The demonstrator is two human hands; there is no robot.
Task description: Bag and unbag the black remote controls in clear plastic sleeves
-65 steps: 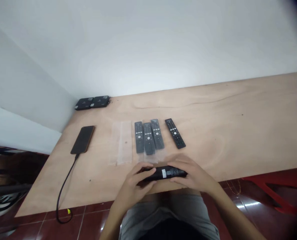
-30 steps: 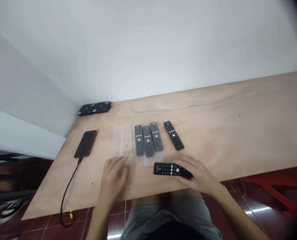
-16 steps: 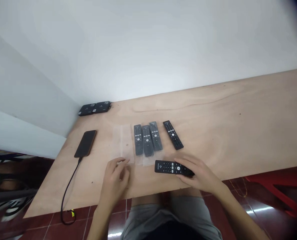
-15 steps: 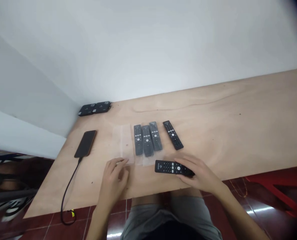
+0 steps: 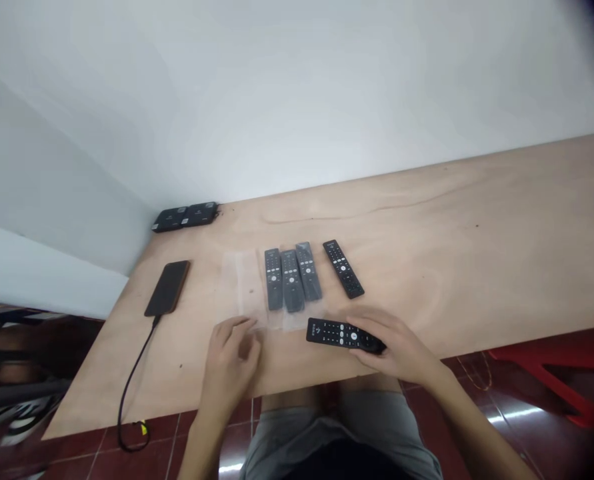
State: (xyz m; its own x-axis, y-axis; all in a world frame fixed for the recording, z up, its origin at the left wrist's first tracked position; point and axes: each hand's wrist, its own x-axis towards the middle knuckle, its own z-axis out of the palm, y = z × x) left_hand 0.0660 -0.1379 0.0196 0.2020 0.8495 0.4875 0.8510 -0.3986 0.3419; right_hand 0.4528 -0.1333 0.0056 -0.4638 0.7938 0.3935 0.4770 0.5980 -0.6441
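Note:
My right hand is wrapped round the lower end of a black remote control, its buttons facing up and its far end pointing left. At the lower edge of a flat clear plastic bag rests my left hand, thumb and forefinger apart, fingertips touching or just over the bag. Between and beyond my hands lie three remotes in clear sleeves: a left one, a middle one and a right one. Farther right is a bare black remote, lying at a slant.
On the left a dark phone lies with a black cable running over the table's front edge. Two black boxes sit in the back corner by the wall. A red stool stands below the wooden table at right.
My left thumb and forefinger have parted slightly. My right hand keeps its hold on the remote. The whole view has shifted a little; the things on the table have not moved.

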